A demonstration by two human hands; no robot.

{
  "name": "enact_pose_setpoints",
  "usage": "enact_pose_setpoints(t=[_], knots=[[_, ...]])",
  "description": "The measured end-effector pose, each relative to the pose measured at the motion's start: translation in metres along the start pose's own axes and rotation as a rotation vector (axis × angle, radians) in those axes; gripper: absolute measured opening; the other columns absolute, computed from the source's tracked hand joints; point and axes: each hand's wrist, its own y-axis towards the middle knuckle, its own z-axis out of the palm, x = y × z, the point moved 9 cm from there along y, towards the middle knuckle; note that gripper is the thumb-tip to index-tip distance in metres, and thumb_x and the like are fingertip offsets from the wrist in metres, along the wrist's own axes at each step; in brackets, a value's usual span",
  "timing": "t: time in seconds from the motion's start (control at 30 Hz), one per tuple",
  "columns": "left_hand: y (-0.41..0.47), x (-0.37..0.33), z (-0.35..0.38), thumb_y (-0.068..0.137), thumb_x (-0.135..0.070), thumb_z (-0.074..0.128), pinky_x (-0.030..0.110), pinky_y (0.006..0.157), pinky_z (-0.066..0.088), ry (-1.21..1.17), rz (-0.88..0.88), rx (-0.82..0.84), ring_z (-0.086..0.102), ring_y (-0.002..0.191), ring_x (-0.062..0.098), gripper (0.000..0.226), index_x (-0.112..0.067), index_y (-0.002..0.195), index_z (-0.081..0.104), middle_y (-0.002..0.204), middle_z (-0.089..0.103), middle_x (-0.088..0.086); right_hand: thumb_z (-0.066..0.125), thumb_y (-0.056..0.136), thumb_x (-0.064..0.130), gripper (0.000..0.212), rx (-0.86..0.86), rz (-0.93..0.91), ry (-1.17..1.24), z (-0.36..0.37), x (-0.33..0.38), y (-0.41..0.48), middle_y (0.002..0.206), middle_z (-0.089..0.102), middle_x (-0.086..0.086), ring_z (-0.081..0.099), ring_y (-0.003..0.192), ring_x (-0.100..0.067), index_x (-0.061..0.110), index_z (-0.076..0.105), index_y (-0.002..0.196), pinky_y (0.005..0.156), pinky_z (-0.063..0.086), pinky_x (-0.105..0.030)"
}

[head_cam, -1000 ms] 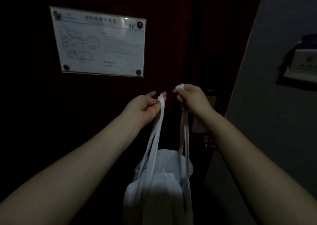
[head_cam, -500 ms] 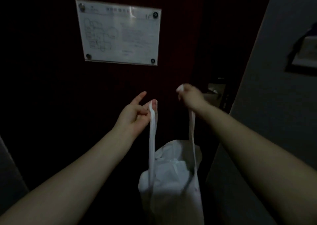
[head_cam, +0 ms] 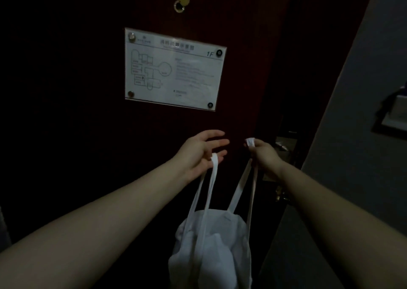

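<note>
White plastic bag (head_cam: pixel 211 244) hangs low between the 2 forearms, right in front of the dark door (head_cam: pixel 242 46), held up by its 2 handles. Left hand (head_cam: pixel 202 149) has its fingers straight and spread, with the left handle (head_cam: pixel 211 178) just draped over the lower ones. Right hand (head_cam: pixel 263 154) is a fist clamped round the right handle (head_cam: pixel 240 185).

Looks to me like she's sorting the loops to hang it on the door lever (head_cam: pixel 283 144) just behind that fist. Next I'd guess both loops go into 1 grip, then over the lever. Floor plan plaque (head_cam: pixel 174 70) and peephole (head_cam: pixel 181 2) sit higher up.
</note>
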Motion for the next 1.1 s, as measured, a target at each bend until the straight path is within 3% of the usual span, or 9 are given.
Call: enact_pose_setpoints(t=[0.1, 0.2, 0.33, 0.47, 0.6, 0.73, 0.87, 1.0, 1.1], knots=[[0.010, -0.001, 0.005, 0.082, 0.021, 0.026, 0.041, 0.096, 0.047, 0.018, 0.028, 0.027, 0.059, 0.102, 0.031, 0.054, -0.014, 0.108, 0.058, 0.114, 0.058, 0.013, 0.038, 0.098, 0.006, 0.026, -0.032, -0.042, 0.141, -0.008, 0.005, 0.005, 0.092, 0.059, -0.003, 0.048, 0.058, -0.010, 0.019, 0.060, 0.100, 0.054, 0.036, -0.023], [0.020, -0.013, 0.014, 0.079, 0.025, 0.024, 0.037, 0.088, 0.051, 0.023, 0.071, 0.054, 0.059, 0.104, 0.032, 0.058, -0.013, 0.107, 0.058, 0.115, 0.058, 0.015, 0.040, 0.097, 0.003, 0.023, -0.062, -0.095, 0.183, -0.020, 0.030, 0.018, 0.092, 0.061, -0.001, 0.049, 0.062, -0.009, 0.011, 0.061, 0.104, 0.056, 0.038, -0.023], [0.023, -0.043, 0.027, 0.076, 0.029, 0.025, 0.035, 0.083, 0.055, 0.127, 0.147, 0.064, 0.065, 0.096, 0.029, 0.058, -0.010, 0.101, 0.059, 0.109, 0.060, 0.015, 0.047, 0.095, 0.005, 0.017, 0.199, -0.048, -0.120, 0.011, 0.058, 0.012, 0.072, 0.056, -0.002, 0.048, 0.057, -0.010, 0.012, 0.061, 0.091, 0.046, 0.038, -0.018], [0.011, -0.048, 0.038, 0.075, 0.028, 0.043, 0.041, 0.091, 0.052, 0.286, 0.214, 0.080, 0.062, 0.107, 0.032, 0.048, -0.011, 0.094, 0.062, 0.108, 0.061, 0.014, 0.051, 0.092, 0.009, 0.011, 0.272, -0.094, 0.102, 0.031, 0.062, -0.023, 0.056, 0.045, -0.001, 0.040, 0.045, -0.009, 0.011, 0.060, 0.085, 0.044, 0.032, -0.021], [-0.004, -0.043, 0.055, 0.075, 0.028, 0.041, 0.043, 0.090, 0.052, 0.274, 0.284, 0.114, 0.061, 0.107, 0.025, 0.053, -0.015, 0.099, 0.061, 0.110, 0.060, 0.009, 0.056, 0.091, 0.018, 0.014, 0.290, -0.071, 0.271, 0.024, 0.055, -0.062, 0.076, 0.067, -0.003, 0.063, 0.066, -0.015, 0.014, 0.065, 0.100, 0.068, 0.055, -0.031], [-0.019, -0.044, 0.085, 0.074, 0.029, 0.039, 0.037, 0.091, 0.053, 0.390, 0.397, 0.158, 0.054, 0.119, 0.030, 0.058, -0.019, 0.100, 0.060, 0.115, 0.057, 0.002, 0.061, 0.089, 0.012, 0.015, 0.401, -0.161, 0.189, 0.030, 0.050, -0.100, 0.093, 0.071, -0.006, 0.068, 0.091, -0.022, 0.018, 0.065, 0.102, 0.088, 0.050, -0.034], [-0.036, -0.041, 0.095, 0.079, 0.027, 0.040, 0.023, 0.084, 0.054, 0.487, 0.432, 0.202, 0.054, 0.119, 0.024, 0.058, -0.021, 0.106, 0.058, 0.118, 0.053, -0.009, 0.056, 0.090, 0.002, 0.019, 0.201, -0.201, 0.431, 0.018, 0.040, -0.116, 0.076, 0.065, -0.001, 0.058, 0.061, -0.008, 0.009, 0.063, 0.107, 0.072, 0.049, -0.031], [-0.061, -0.033, 0.075, 0.082, 0.022, 0.043, 0.024, 0.081, 0.053, 0.501, 0.412, 0.237, 0.060, 0.113, 0.017, 0.059, -0.027, 0.113, 0.056, 0.128, 0.050, -0.008, 0.048, 0.092, -0.004, 0.017, 0.144, -0.204, 0.678, 0.024, 0.046, -0.144, 0.068, 0.059, 0.000, 0.048, 0.049, -0.003, 0.005, 0.059, 0.100, 0.059, 0.047, -0.019], [-0.089, -0.024, 0.037, 0.089, 0.004, 0.053, 0.024, 0.083, 0.053, 0.553, 0.443, 0.095, 0.059, 0.112, 0.014, 0.042, -0.031, 0.111, 0.055, 0.127, 0.053, -0.007, 0.044, 0.092, -0.010, 0.018, 0.146, -0.183, 0.816, 0.035, 0.054, -0.169, 0.063, 0.059, -0.002, 0.048, 0.045, -0.003, 0.003, 0.053, 0.101, 0.053, 0.046, -0.016]])
